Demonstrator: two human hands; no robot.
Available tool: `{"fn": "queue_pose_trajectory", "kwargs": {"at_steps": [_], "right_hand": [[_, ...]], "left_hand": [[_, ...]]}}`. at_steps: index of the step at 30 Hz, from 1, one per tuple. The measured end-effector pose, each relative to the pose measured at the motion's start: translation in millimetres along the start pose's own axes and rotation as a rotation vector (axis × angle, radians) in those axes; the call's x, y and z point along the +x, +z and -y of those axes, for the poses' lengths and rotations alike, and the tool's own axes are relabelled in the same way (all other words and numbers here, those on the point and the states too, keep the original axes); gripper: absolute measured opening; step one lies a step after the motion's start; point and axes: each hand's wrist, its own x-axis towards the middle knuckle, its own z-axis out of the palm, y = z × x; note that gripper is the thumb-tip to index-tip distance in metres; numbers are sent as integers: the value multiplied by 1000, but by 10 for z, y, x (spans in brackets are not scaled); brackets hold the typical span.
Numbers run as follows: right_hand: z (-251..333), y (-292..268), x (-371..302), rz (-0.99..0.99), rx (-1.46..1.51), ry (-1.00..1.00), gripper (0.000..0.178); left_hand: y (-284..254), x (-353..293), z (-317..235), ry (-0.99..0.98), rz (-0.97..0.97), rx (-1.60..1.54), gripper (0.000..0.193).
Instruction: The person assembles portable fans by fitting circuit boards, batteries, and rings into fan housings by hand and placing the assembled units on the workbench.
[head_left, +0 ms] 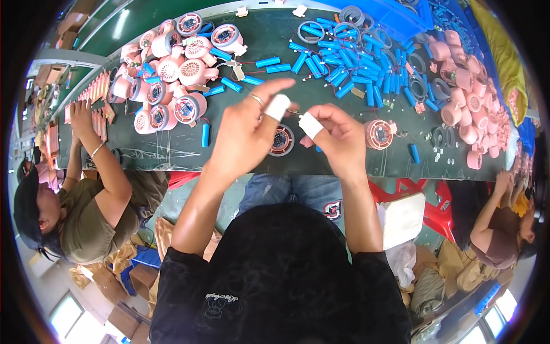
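Note:
Above the table edge, my left hand [243,135] is bent with its index finger raised and its white-covered thumb pressed inward. Facing it, my right hand [339,137] is closed in a pinch, its thumb also in a white cover. A thin, wire-like bit shows between the two thumb tips; what each hand grips is too small to make out. Partly hidden below them sits a round pink fan housing [281,141] with a circuit board inside. Another pink housing [380,134] with its board facing up lies right of my right hand.
Several pink housings [192,71] are heaped at left, and more [472,100] at right. Blue cylindrical batteries [344,60] with wires are piled beyond my hands, near grey rings [418,86] and a blue bin [395,14]. Co-workers sit at left [94,212] and right [498,229].

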Motion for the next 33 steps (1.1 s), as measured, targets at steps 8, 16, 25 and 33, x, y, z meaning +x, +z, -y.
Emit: {"fn": "queue_pose_trajectory", "kwargs": {"at_steps": [8, 16, 25, 33], "right_hand": [[-134, -353, 3, -187, 51, 156, 18], [-145, -285, -1, -188, 144, 249, 20], [-254, -155, 119, -133, 225, 272, 22], [-293, -27, 161, -101, 180, 254, 24]], "left_hand": [[-110, 307, 423, 162, 70, 519, 25], [-28, 622, 373, -57, 440, 808, 22], [-156, 360, 565, -429, 302, -341, 40], [-145, 356, 560, -489, 210, -464, 32]]}}
